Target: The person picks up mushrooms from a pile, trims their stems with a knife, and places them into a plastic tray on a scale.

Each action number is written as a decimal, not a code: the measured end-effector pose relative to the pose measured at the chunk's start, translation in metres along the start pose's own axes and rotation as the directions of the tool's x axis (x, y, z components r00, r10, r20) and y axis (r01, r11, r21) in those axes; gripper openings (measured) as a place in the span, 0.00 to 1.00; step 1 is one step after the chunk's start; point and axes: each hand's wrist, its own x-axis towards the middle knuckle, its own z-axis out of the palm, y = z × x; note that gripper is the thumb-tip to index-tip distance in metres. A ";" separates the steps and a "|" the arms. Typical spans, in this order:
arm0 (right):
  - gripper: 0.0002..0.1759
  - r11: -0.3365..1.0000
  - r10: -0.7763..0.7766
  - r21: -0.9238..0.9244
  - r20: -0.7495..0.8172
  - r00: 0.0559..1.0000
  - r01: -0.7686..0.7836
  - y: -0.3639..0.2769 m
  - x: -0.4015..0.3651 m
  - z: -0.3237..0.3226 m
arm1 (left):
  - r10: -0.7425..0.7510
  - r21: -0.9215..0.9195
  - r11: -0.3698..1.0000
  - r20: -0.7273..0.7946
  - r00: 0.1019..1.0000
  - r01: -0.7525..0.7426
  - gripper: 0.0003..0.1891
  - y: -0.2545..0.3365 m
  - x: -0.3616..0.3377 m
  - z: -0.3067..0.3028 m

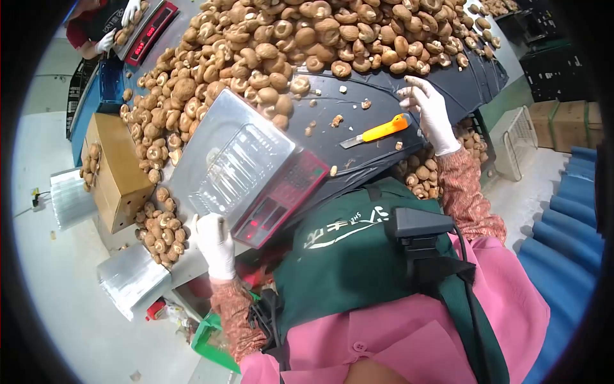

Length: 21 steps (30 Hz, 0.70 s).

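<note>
My left hand, in a white glove, is at the near left corner of a scale, its short visible fingers slightly apart by the metal plate. On that plate lies a clear plastic tray, bright with glare. My right hand, also gloved, hovers over the black-covered table with its fingers bent and spread, holding nothing. Just to its left an orange utility knife lies with its blade out, pointing left. A large heap of brown mushrooms fills the table behind the scale.
A cardboard box stands left, near packed mushrooms and stacked clear trays. At the upper left, a person's gloved hands work by another red scale. A white crate stands right; a green bin is below.
</note>
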 end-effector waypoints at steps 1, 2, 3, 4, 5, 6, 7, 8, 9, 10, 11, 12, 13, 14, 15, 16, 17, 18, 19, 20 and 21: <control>0.21 0.999 0.040 0.005 0.004 0.999 -0.040 0.006 0.004 -0.007 | -0.032 0.070 0.997 0.080 0.996 0.026 0.17 0.004 0.003 0.006; 0.21 0.997 0.079 0.009 0.011 0.997 -0.079 0.012 0.008 -0.013 | -0.066 0.085 0.995 0.096 0.993 0.058 0.19 0.009 0.003 0.007; 0.20 0.995 0.096 0.012 0.022 0.995 -0.096 0.019 0.014 -0.021 | -0.107 0.100 0.990 0.111 0.988 0.096 0.21 0.023 0.010 0.002; 0.20 0.993 0.114 0.015 0.038 0.993 -0.114 0.026 0.019 -0.027 | -0.153 0.118 0.983 0.124 0.980 0.138 0.23 0.035 0.014 -0.002; 0.20 0.991 0.132 0.018 0.060 0.989 -0.134 0.032 0.026 -0.030 | -0.181 0.144 0.976 0.133 0.974 0.162 0.31 0.037 0.014 -0.004; 0.19 0.992 0.122 -0.024 0.102 0.987 -0.121 0.033 0.032 -0.026 | -0.215 0.121 0.972 0.092 0.972 0.203 0.31 0.048 0.020 -0.010; 0.18 0.992 0.115 -0.063 0.147 0.983 -0.106 0.031 0.039 -0.016 | -0.249 0.099 0.965 0.053 0.967 0.243 0.31 0.062 0.031 -0.016; 0.18 0.991 0.107 -0.101 0.191 0.976 -0.089 0.029 0.044 -0.004 | -0.283 0.076 0.957 0.013 0.959 0.281 0.32 0.074 0.041 -0.019; 0.17 0.993 0.082 -0.107 0.277 0.957 -0.054 0.027 0.050 0.015 | -0.313 0.021 0.949 -0.026 0.949 0.314 0.31 0.081 0.044 -0.018; 0.17 0.994 0.030 -0.111 0.366 0.930 0.011 0.032 0.057 0.037 | -0.397 -0.090 0.915 -0.016 0.918 0.394 0.26 0.094 0.054 -0.019; 0.17 0.976 0.078 -0.215 0.448 0.891 0.023 0.016 0.057 0.062 | -0.461 -0.209 0.869 -0.015 0.887 0.448 0.23 0.111 0.063 -0.019; 0.16 0.993 0.041 -0.113 0.523 0.851 0.022 0.008 0.055 0.085 | -0.511 -0.337 0.811 -0.009 0.860 0.478 0.21 0.125 0.075 -0.015; 0.15 0.959 -0.051 -0.200 0.577 0.815 0.202 0.024 0.067 0.103 | -0.425 -0.303 0.868 -0.041 0.904 0.394 0.19 0.134 0.087 -0.008; 0.14 0.949 -0.095 -0.201 0.553 0.828 0.243 0.014 0.066 0.114 | -0.363 -0.266 0.901 -0.024 0.932 0.343 0.17 0.151 0.103 -0.006; 0.16 0.916 -0.145 -0.234 0.562 0.814 0.324 0.007 0.071 0.116 | -0.335 -0.347 0.884 -0.007 0.942 0.312 0.16 0.161 0.111 0.004; 0.16 0.919 -0.200 -0.196 0.515 0.834 0.341 0.011 0.078 0.120 | -0.310 -0.422 0.861 0.011 0.951 0.285 0.16 0.169 0.120 0.013; 0.15 0.888 -0.249 -0.252 0.437 0.864 0.383 0.013 0.087 0.114 | -0.325 -0.508 0.799 0.088 0.942 0.323 0.15 0.180 0.133 0.020; 0.14 0.856 -0.297 -0.310 0.362 0.884 0.414 0.009 0.092 0.108 | -0.335 -0.580 0.726 0.170 0.927 0.369 0.13 0.189 0.146 0.026; 0.12 0.801 -0.378 -0.398 0.244 0.893 0.447 0.006 0.101 0.100 | -0.298 -0.609 0.695 0.241 0.924 0.383 0.13 0.191 0.158 0.036; 0.13 0.780 -0.308 -0.507 0.198 0.931 0.366 0.000 0.108 0.084 | -0.229 -0.607 0.721 0.247 0.942 0.334 0.12 0.193 0.171 0.046; 0.14 0.755 -0.363 -0.549 0.106 0.926 0.359 0.003 0.118 0.072 | -0.198 -0.629 0.701 0.280 0.939 0.336 0.13 0.194 0.185 0.058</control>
